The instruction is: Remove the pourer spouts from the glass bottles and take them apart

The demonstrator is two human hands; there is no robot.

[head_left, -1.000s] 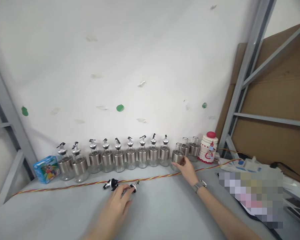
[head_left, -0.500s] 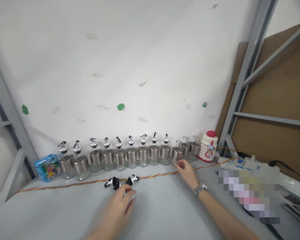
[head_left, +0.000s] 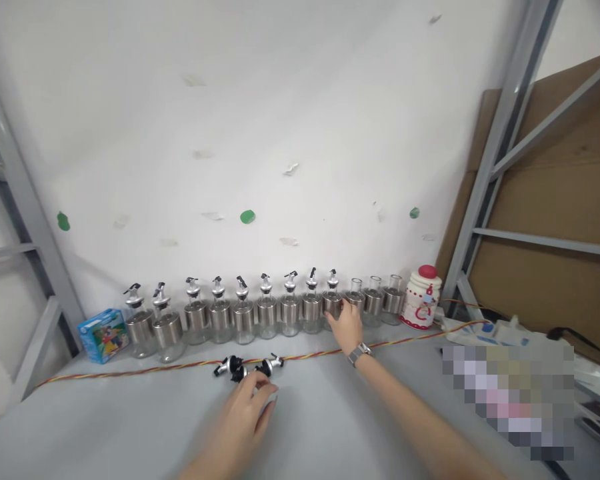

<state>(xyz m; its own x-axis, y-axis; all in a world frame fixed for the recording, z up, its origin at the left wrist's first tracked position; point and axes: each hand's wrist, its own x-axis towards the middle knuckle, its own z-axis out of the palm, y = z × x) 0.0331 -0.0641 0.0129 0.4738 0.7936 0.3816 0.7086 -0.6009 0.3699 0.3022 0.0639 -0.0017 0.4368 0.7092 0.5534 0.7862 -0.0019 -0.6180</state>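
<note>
A row of glass oil bottles (head_left: 243,321) with brushed-metal sleeves stands along the wall, most topped by silver-and-black pour spouts. My right hand (head_left: 347,327) has its thumb and fingers around a spouted bottle (head_left: 333,304) toward the right of the row. Beside it three bottles (head_left: 373,301) have bare glass necks. My left hand (head_left: 247,407) hovers over the table, fingers curved and thumb apart, nothing visible in its grasp. Just beyond its fingertips lie loose pour spouts (head_left: 229,365), partly hidden by the fingers.
A red-and-yellow twisted cord (head_left: 180,367) crosses the grey table (head_left: 130,427). At the left end stands a small blue box (head_left: 103,335); a white jar with a red lid (head_left: 421,298) is at the right end. A blurred-out item (head_left: 505,400) lies on the right, between metal frame posts (head_left: 495,147).
My right hand has moved left and closed around the last spouted bottle. The nearest bare-necked bottle now stands in line with its neighbours. My left hand has hardly moved.
</note>
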